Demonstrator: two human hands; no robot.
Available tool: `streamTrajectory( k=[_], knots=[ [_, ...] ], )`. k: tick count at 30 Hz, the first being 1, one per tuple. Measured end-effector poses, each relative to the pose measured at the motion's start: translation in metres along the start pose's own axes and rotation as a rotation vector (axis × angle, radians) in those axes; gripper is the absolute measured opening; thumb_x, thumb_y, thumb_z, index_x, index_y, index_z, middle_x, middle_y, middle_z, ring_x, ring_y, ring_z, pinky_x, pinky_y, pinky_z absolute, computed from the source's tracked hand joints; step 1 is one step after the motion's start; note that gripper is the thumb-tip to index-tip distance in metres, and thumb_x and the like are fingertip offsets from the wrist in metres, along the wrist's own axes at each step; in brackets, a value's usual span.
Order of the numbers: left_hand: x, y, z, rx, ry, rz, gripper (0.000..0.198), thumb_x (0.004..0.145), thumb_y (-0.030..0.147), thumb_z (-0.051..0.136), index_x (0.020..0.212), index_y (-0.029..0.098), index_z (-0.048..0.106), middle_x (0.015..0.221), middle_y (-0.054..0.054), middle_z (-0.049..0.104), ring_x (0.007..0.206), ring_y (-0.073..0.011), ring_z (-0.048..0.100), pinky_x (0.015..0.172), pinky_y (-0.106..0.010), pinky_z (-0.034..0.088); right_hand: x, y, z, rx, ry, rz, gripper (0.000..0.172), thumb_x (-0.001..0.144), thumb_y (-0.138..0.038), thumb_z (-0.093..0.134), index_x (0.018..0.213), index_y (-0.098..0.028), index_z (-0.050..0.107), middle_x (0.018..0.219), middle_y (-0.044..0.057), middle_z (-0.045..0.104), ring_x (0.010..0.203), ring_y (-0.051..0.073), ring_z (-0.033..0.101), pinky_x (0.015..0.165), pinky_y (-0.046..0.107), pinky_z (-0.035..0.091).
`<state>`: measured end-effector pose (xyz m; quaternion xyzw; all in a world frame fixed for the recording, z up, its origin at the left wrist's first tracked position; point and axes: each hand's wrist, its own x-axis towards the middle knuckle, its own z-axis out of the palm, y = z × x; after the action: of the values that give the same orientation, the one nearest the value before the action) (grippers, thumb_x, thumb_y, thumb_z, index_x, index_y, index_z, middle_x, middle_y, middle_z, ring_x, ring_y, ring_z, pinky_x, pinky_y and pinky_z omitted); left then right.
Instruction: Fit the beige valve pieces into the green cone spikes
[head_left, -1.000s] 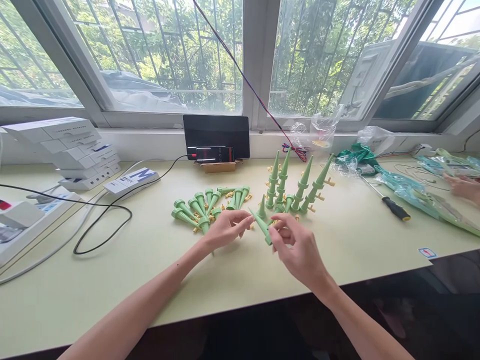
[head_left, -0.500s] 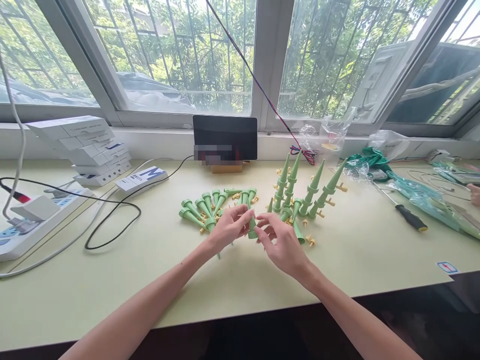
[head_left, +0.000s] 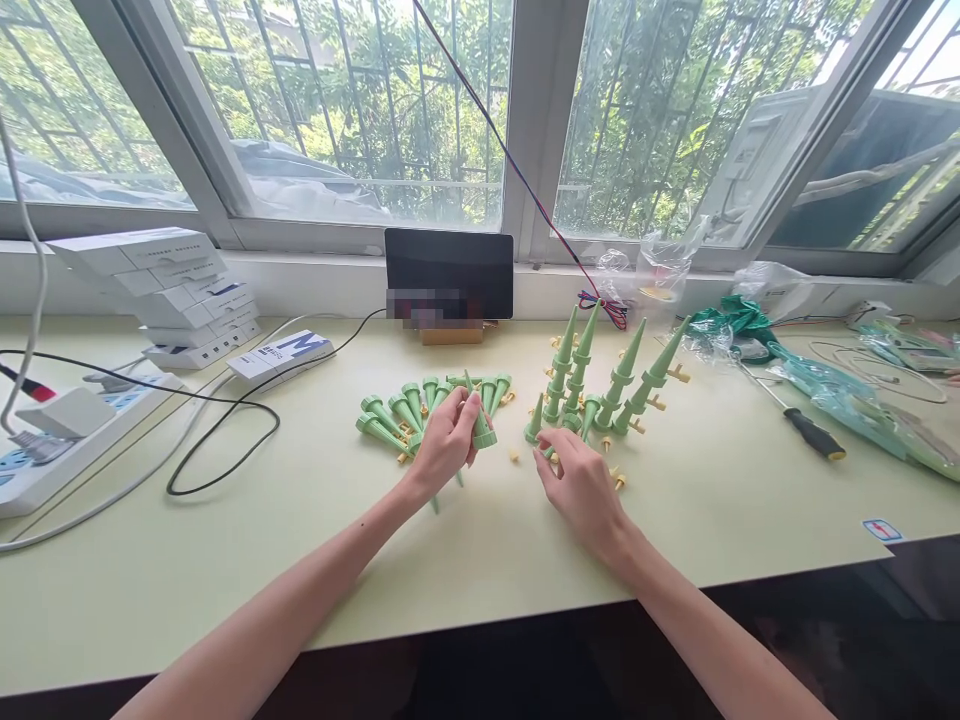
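A green plastic watering spike [head_left: 484,436] was held in the left hand [head_left: 447,432] above the middle of the bench [head_left: 225,580], its tip upward and its wide cap toward the near edge. That hand's thumb and fingers were closed on it; whether it carried a yellow valve could not be made out. The right hand [head_left: 581,480] was low over the bench, fingers curled and thumb near their tips, just beside a short upright spike [head_left: 534,420]; whether it pinched anything could not be told. Between the hands lay a small yellow piece [head_left: 514,456], and more yellow fittings [head_left: 619,480] lay just beyond the right hand. The work seemed partway along: four towers of nested spikes [head_left: 621,382], yellow valves jutting from their sides, stood behind the right hand toward the far edge, and these looked done. A pile of spikes [head_left: 373,428] lay spread around and behind the left hand, not stacked, and the loose yellow bits appeared unfitted, so a good share looked left. Farther out, a dark tablet [head_left: 450,265] stood at the far edge, a stack of white boxes [head_left: 180,285] and a power strip [head_left: 112,430] occupied the left side, and a screwdriver [head_left: 814,435] lay beside crumpled plastic bags [head_left: 832,385] toward the far right corner.
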<state>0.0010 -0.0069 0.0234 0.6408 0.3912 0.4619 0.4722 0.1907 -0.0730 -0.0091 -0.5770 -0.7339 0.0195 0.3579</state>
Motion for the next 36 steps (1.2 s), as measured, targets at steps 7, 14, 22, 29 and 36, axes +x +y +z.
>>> streamTrajectory(
  k=[7,14,22,29,36],
  knots=[
    [0.0,0.0,0.001,0.016,0.0,-0.044,0.037,0.097,0.052,0.044,0.079,0.021,0.037,0.068,0.002,0.066,0.03,-0.0044,0.037,0.031,-0.02,0.028,-0.007,-0.005,0.009,0.006,-0.12,-0.048,0.023,0.095,-0.018,0.05,0.116,-0.019,0.06,0.112,0.01,0.069,0.096,0.024,0.069,0.079,0.032,0.053],
    [0.002,-0.006,0.001,0.036,-0.016,-0.039,0.034,0.098,0.05,0.042,0.08,0.021,0.039,0.07,0.002,0.068,0.032,-0.0057,0.039,0.032,-0.02,0.03,-0.008,-0.012,0.009,-0.013,-0.242,-0.126,0.023,0.096,-0.02,0.049,0.118,-0.02,0.059,0.116,0.009,0.068,0.094,0.022,0.07,0.077,0.03,0.053],
    [0.002,-0.008,0.002,0.008,-0.021,-0.038,0.036,0.096,0.054,0.044,0.081,0.021,0.038,0.069,0.002,0.066,0.034,-0.0066,0.044,0.033,-0.02,0.032,-0.007,-0.015,0.007,-0.009,-0.251,-0.146,0.019,0.098,-0.019,0.047,0.113,-0.019,0.059,0.113,0.009,0.068,0.093,0.021,0.069,0.077,0.03,0.053],
    [0.001,-0.006,0.003,0.047,-0.029,-0.057,0.036,0.096,0.054,0.044,0.081,0.022,0.036,0.068,0.002,0.063,0.033,-0.0065,0.045,0.033,-0.02,0.032,-0.01,-0.013,0.006,0.005,-0.192,-0.145,0.02,0.098,-0.017,0.045,0.106,-0.019,0.063,0.108,0.008,0.07,0.091,0.02,0.069,0.077,0.028,0.051],
    [-0.004,-0.008,0.005,0.202,-0.183,-0.11,0.035,0.096,0.055,0.038,0.08,0.023,0.033,0.062,0.004,0.058,0.037,-0.0115,0.05,0.034,-0.023,0.03,-0.007,0.013,-0.017,-0.064,0.004,0.079,0.023,0.092,-0.017,0.054,0.112,-0.018,0.065,0.104,0.009,0.073,0.089,0.024,0.07,0.074,0.032,0.053]
  ],
)
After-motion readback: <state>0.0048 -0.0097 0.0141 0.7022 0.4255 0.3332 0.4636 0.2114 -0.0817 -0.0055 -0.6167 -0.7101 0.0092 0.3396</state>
